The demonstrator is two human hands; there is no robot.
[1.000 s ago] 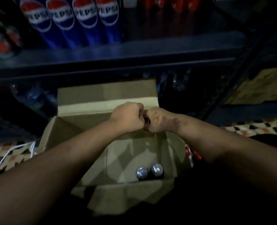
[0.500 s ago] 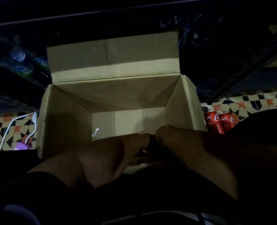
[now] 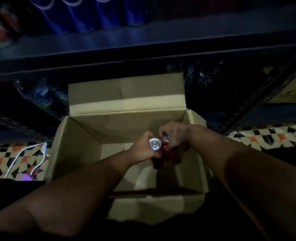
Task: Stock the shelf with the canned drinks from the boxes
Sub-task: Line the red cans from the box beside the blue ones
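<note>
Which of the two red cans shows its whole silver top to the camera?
The can in the left hand: its round silver top faces the camera fully, while the right hand's fingers partly cover the other can.

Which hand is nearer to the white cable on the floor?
Left. The left hand holds a can over the box, on the white cable side; the right hand is farther away.

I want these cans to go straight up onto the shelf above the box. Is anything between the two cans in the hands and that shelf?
Nothing visible blocks the lift. The left hand and right hand each hold a red can above the open box. The shelf overhangs it, with blue cans lining its left part; the right part is too dark to judge.
</note>
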